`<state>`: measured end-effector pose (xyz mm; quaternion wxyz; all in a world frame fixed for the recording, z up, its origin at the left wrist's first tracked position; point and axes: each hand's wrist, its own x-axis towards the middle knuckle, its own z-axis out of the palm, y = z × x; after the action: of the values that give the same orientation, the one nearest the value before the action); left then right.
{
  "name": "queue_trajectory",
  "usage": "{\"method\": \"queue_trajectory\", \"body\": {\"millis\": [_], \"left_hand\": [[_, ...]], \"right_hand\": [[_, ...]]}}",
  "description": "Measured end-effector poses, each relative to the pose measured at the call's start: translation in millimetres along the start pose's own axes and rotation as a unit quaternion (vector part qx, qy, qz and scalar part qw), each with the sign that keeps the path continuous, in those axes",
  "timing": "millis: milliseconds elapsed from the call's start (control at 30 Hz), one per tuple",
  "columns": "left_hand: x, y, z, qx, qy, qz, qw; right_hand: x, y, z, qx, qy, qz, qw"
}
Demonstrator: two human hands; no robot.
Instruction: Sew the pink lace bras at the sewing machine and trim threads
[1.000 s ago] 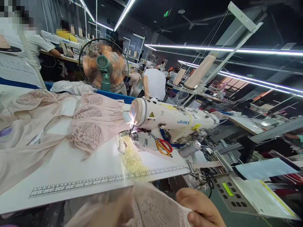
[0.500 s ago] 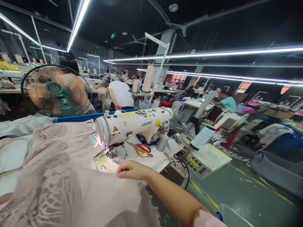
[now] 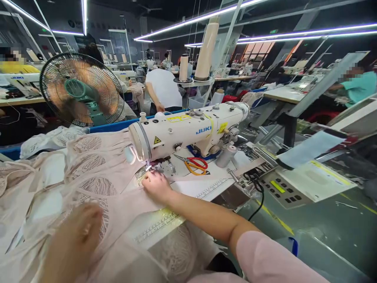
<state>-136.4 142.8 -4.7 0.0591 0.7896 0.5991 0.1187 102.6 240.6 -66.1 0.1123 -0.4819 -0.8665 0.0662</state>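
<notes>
A pale pink garment with lace panels [image 3: 129, 208] is spread over the sewing machine table and hangs past its front edge. My right hand [image 3: 157, 186] is closed at the garment's edge, right beside the needle area of a white JUKI sewing machine [image 3: 182, 131]; its fingertips are partly hidden. Lower left, my left hand [image 3: 73, 239] is over the lace part of the garment, smeared by motion, so its fingers do not show clearly. Behind my right hand, scissors with red and orange handles [image 3: 196, 165] lie on the machine bed.
A grey thread cone [image 3: 226, 156] stands right of the scissors. Large beige thread cones [image 3: 207, 51] rise behind the machine. To the right is a control box [image 3: 306, 184] with buttons. A fan [image 3: 82, 88] stands behind left; a person in white [image 3: 165, 88] bends over beyond.
My right hand has moved forward to the needle area with the garment's edge. My left hand has come into view at lower left. The view has turned and tilted down.
</notes>
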Motion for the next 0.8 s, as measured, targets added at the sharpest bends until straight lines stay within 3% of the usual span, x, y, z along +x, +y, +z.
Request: {"method": "queue_trajectory", "body": {"millis": [33,133,233,333,467,633,800], "left_hand": [[12.7,17.3,20.2,0.0,0.014,0.011,1.0],[49.8,58.8,75.5,0.023,-0.017,0.101,0.994],[72.1,69.4,103.2,0.059,-0.028,0.131,0.989],[80.6,63.7,104.7,0.094,-0.03,0.136,0.986],[89.0,67.0,93.6,0.136,-0.026,0.12,0.983],[101.4,82.6,88.7,0.156,-0.015,0.082,0.984],[109.7,85.5,90.8,0.17,-0.009,0.06,0.984]], "right_hand": [[-1.6,0.1,-1.1,-0.009,0.005,0.002,1.0],[-12.1,4.9,-4.9,-0.027,0.004,0.0,1.0],[-34.6,16.7,-7.2,-0.034,-0.001,-0.016,0.999],[-64.1,30.9,-4.1,-0.011,0.013,-0.047,0.999],[-92.9,43.1,7.9,0.056,0.085,-0.08,0.992],[-99.9,44.1,16.6,0.089,0.103,-0.094,0.986],[-97.4,41.6,15.8,0.087,0.087,-0.057,0.991]]}}
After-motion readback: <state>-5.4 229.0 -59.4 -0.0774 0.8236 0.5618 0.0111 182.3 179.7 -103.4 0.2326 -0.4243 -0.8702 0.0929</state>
